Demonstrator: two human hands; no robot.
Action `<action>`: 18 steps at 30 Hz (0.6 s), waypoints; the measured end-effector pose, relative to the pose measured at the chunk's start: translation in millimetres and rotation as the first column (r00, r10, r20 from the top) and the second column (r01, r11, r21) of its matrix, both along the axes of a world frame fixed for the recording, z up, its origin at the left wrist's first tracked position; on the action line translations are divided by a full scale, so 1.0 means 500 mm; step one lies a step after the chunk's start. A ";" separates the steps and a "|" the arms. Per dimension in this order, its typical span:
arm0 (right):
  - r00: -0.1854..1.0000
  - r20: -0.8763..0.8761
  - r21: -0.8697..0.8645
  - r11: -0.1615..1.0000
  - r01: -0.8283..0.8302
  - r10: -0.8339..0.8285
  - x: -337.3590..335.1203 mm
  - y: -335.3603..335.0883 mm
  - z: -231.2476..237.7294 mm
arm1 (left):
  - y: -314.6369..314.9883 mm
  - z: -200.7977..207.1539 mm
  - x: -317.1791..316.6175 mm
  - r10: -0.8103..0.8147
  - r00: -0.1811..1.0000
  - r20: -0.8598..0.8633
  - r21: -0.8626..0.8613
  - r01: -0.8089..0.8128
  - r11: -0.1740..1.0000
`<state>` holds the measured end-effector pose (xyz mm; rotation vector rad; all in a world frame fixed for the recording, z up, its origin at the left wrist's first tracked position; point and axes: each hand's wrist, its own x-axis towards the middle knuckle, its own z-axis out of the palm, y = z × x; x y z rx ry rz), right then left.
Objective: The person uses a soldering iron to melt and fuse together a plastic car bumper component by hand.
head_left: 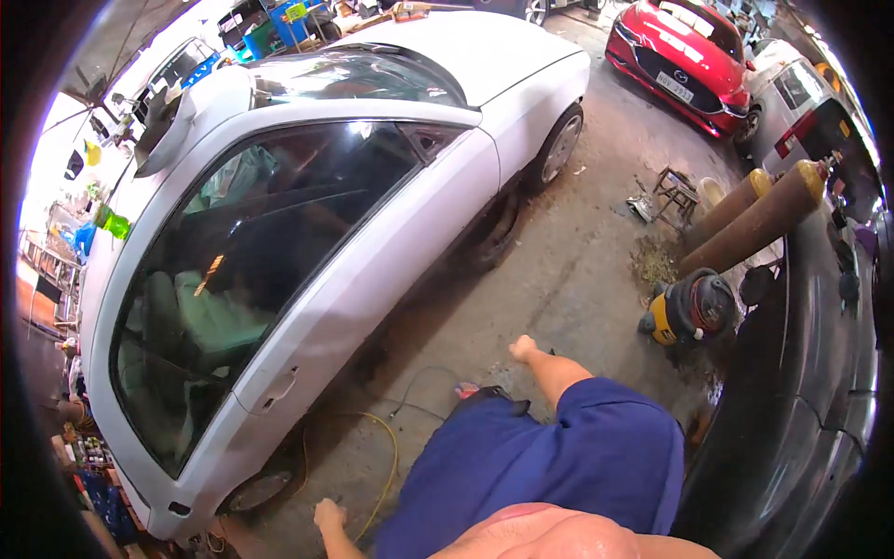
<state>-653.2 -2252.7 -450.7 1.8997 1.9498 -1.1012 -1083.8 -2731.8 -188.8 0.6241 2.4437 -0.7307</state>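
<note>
White car [345, 298] is the main item: parked on the grey concrete floor [568, 252], fills the left and upper middle of the head view, along the person's left.

Look: pale white, mostly flat and even on the side, brighter up at the hood [503, 51]. Side window [279, 233] dark and glossy, reflections over it, pale green-grey seat shape visible behind. Dark triangular panel [433, 140] at the window's front corner. Door handle area [279, 389] shows dark gaps. Small dark square opening [179, 509] low at the rear corner. Front wheel [562, 147] has a light, dusty-looking rim; lower body is in shadow.

Left hand [330, 514]: low in view, between car and blue garment [540, 456], just beside the yellow cable [395, 456]. Right hand [523, 347]: out over open floor, well apart from the car.

Grip: fingers look curled on both, but too small to tell whether they're fully together or around something.

Right side: yellow-and-black vacuum [689, 312], two brownish gas cylinders [759, 219] leaning, dark car [792, 419]. Red car [678, 61] at the back.
</note>
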 end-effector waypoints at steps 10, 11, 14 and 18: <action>0.982 -0.118 -0.078 0.987 0.138 -0.147 0.120 -0.225 0.112 | -0.296 -0.147 -0.069 0.133 0.991 0.009 -0.091 -0.131 0.987; 0.983 -0.113 -0.087 0.987 0.132 -0.142 0.137 -0.260 0.130 | -0.294 -0.151 -0.077 0.124 0.992 0.012 -0.088 -0.122 0.989; 0.977 -0.191 -0.008 0.995 0.100 -0.099 0.213 -0.361 0.107 | -0.301 -0.166 -0.066 0.132 0.991 0.030 -0.075 -0.130 0.989; 0.991 0.029 -0.207 0.971 -0.118 0.127 0.346 -0.469 0.082 | -0.265 -0.205 -0.044 0.118 0.990 0.078 -0.046 -0.115 0.992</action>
